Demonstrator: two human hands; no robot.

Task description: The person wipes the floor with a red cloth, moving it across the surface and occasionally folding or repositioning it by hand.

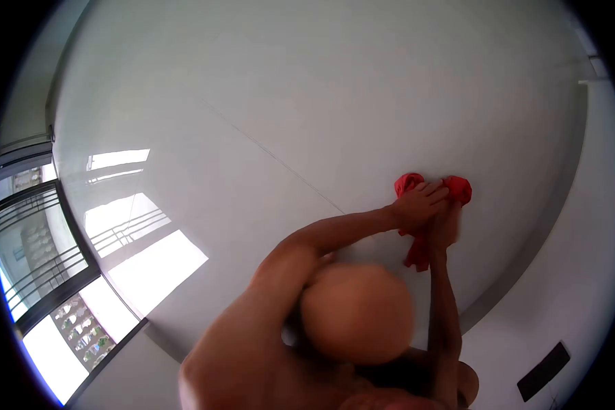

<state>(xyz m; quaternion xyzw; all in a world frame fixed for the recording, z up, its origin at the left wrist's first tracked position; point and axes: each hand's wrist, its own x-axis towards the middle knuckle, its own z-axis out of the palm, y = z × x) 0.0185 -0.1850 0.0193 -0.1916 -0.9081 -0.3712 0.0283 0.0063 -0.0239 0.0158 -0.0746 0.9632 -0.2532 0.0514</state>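
Both hands at the red cloth, right of centre, on the pale glossy floor [301, 102]; cloth [459, 189] is bunched, one lump up and left of the fingers, another up and right, a loose tail hanging out below toward the body; left hand [420, 203] lies on top, palm down, fingers reaching across toward the right hand [447, 224] and over the middle of the cloth; whether it grips or just presses, cannot tell; right hand is just beside and partly under the left, at the cloth's near side, blurred, its fingers mostly hidden, so grip cannot be told either; left arm comes in bent from lower left, right arm runs nearly straight up from the bottom; a bare knee [359, 314] sits between the arms, large and close to the camera; thin seam [273, 156] runs diagonally across the floor, upper left to centre; barred window [39, 253] at left, its bright reflections on the floor; pale wall [506, 335] at right with a grey strip [519, 265] along its foot; dark flat panel [544, 371] at lower right.
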